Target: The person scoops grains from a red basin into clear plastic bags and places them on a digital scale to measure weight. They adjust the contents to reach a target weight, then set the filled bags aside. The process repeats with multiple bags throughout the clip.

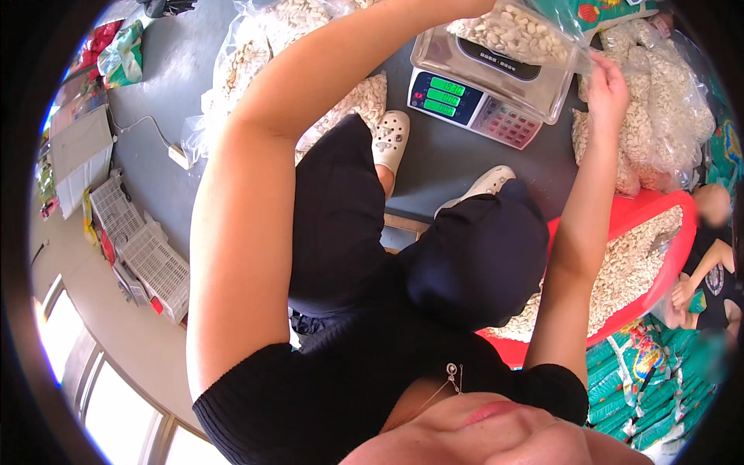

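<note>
A clear plastic bag (521, 37) of pale, nut-like pieces lies on the steel pan (554, 97) of a digital scale (473, 108), whose green display is lit. At the bag's right edge, my right hand (608, 91) pinches the clear plastic between closed fingers. My left hand (470, 6) reaches over to the bag's upper left side. The top edge of the picture cuts it off, so its fingers do not show.
A red tub (686, 225) of pale pieces stands by my right arm. Filled clear bags (659, 93) lie at the right, more bags (283, 31) at upper left. Green packages (620, 387) are stacked lower right, near another person (709, 271). White crates (155, 260) stand left.
</note>
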Motion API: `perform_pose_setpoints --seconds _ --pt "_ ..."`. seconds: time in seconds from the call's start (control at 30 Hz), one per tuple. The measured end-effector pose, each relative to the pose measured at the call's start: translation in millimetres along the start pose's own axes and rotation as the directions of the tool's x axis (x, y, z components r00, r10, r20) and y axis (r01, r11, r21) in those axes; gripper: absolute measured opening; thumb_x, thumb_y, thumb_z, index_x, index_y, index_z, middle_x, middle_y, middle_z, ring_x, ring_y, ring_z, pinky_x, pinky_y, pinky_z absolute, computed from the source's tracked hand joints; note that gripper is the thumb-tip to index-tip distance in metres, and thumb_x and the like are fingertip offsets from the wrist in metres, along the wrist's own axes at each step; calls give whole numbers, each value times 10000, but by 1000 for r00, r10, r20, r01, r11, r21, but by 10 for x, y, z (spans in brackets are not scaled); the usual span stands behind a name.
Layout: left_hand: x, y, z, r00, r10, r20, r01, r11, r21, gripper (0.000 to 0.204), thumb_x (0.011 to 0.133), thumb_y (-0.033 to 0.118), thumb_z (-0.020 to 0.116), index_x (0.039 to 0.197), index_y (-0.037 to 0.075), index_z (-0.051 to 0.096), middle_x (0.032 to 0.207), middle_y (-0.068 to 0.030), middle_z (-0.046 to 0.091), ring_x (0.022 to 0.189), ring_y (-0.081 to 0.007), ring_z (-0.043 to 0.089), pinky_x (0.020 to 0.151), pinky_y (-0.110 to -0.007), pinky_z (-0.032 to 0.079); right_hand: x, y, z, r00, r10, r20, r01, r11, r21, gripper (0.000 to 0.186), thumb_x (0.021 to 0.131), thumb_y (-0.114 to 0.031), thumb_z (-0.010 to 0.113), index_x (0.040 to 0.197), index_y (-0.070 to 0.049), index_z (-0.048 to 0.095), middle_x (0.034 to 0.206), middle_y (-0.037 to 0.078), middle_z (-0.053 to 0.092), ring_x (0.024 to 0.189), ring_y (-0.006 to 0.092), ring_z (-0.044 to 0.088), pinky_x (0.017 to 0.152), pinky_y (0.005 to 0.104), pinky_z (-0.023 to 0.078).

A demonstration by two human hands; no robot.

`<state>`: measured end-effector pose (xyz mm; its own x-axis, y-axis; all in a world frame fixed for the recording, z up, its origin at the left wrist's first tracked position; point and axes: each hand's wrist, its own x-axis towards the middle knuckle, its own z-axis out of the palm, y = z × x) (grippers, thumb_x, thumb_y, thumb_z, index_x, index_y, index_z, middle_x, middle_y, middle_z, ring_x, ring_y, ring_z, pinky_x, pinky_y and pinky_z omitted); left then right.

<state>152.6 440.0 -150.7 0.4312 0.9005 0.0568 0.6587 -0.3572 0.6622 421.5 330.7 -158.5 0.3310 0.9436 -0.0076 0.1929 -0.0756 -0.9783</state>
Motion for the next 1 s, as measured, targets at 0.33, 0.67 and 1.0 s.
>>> perform_pose_setpoints --seconds 0.33,0.67,1.0 --pt "-162 238 -182 965 -258 34 258 966 -1 603 784 454 667 1182 16 553 1071 -234 639 1012 -349 619 885 -410 477 -242 -72 117 977 -84 196 161 892 -421 225 948 -214 546 1078 -85 678 672 -77 532 574 19 432 534 196 356" --pt "-297 534 -737 991 -131 -24 130 991 -25 405 805 359 643 1020 16 648 916 -179 686 863 -305 664 791 -371 513 -158 -628 -181 938 192 290 -298 873 386 245 945 -156 558 1115 14 605 680 -49 473 503 16 370 420 175 260" --pt "-295 212 -125 877 -477 58 480 863 -159 670 751 447 689 1150 -76 561 949 -228 670 882 -303 669 769 -413 527 64 -165 321 835 244 493 -525 622 581 262 894 -60 570 1149 -4 580 960 45 580 768 129 530 616 257 419"
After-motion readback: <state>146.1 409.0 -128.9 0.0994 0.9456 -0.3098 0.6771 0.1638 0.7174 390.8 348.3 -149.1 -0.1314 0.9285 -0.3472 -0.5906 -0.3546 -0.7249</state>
